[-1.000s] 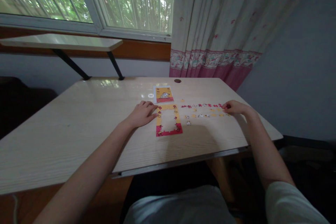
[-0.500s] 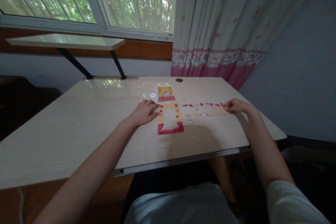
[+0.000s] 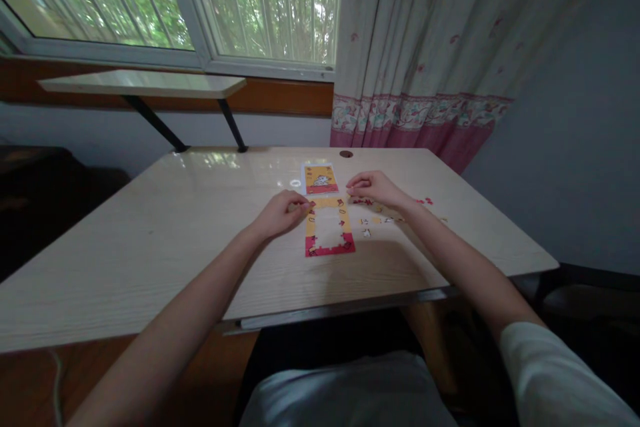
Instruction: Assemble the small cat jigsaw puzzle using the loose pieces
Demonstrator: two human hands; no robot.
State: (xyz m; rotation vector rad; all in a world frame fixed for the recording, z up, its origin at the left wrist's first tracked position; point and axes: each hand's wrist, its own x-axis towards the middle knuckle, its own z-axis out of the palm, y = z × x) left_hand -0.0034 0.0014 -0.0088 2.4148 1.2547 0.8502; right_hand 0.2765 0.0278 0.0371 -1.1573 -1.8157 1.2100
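Left hand point(image 3: 281, 215) touches the rectangular red-and-yellow card frame point(image 3: 327, 251) far left, likely steadying it.
Right hand point(image 3: 376, 188) pinches narrowly; neither hand's contents can be told.

The left arm point(image 3: 195, 310) stretches forward from the lower left, its wrist point(image 3: 257, 230) nearly straight. The left grip point(image 3: 281, 215) is back upward, fingers curled, thumb and forefinger tips close together. The right arm point(image 3: 463, 263) comes from the lower right, slanting inward. The right grip point(image 3: 376, 188) has bent fingers, thumb tip near the forefinger. The two grips are apart, fingertips facing each other.
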